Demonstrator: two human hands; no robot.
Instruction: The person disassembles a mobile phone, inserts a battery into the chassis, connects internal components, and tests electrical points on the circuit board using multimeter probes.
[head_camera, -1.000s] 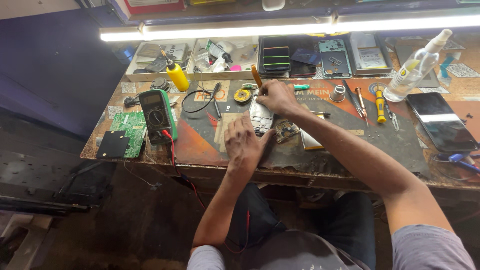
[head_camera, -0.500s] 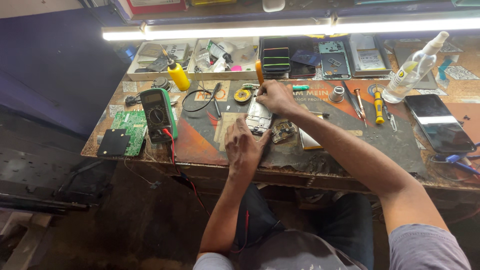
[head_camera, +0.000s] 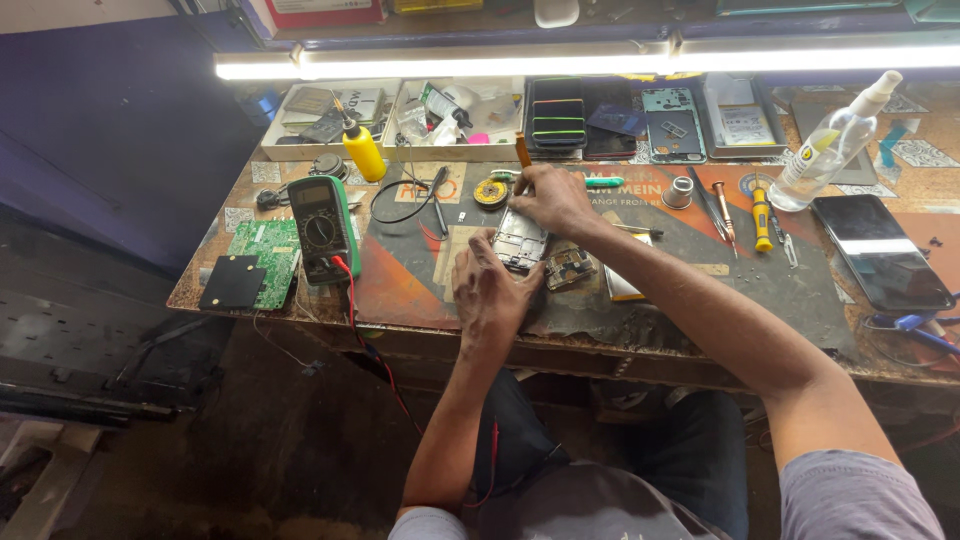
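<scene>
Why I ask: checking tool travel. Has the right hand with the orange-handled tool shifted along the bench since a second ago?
No. The right hand holds the orange-handled tool over the opened phone, at the same spot beside the solder reel.

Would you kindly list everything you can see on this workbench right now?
opened phone: 1, grey, mat centre, under both hands
screwdriver: 1, orange handle, in right hand
multimeter: 1, green-edged, left
circuit board: 1, green, far left
squeeze bottle: 1, yellow, back left
spray bottle: 1, clear, back right
dark phone: 1, black, right
trays: 2, pale, back
left hand: steadies phone
right hand: grips screwdriver
</scene>
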